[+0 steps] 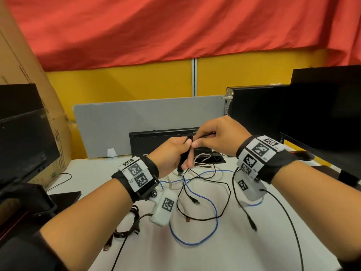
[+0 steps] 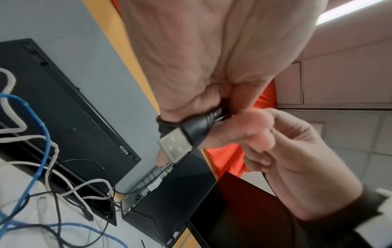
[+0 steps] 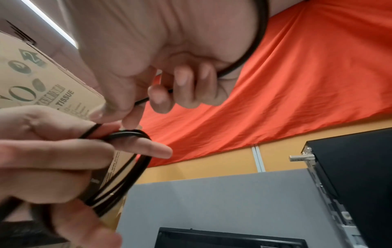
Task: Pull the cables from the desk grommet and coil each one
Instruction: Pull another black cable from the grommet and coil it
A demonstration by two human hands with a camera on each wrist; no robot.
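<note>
My left hand (image 1: 184,148) is raised above the desk and grips several loops of a black USB cable (image 3: 129,135). Its USB plug (image 2: 177,146) hangs below the fist. My right hand (image 1: 198,140), just right of the left and touching it, pinches a strand of the same cable (image 3: 141,100) between thumb and fingers. That strand runs down past the right wrist to the desk. Behind the hands lies the black desk grommet (image 1: 216,160), with white cables (image 1: 201,160) coming out of it. A blue cable (image 1: 195,241) and another black cable (image 1: 226,194) lie loose and tangled on the white desk.
A coiled dark cable (image 1: 130,223) lies at the front left. A keyboard (image 1: 156,137) leans on the grey divider (image 1: 136,116). Monitors stand at left (image 1: 25,145) and right (image 1: 324,114), with a black PC case (image 1: 254,110) and a cardboard box (image 1: 29,71).
</note>
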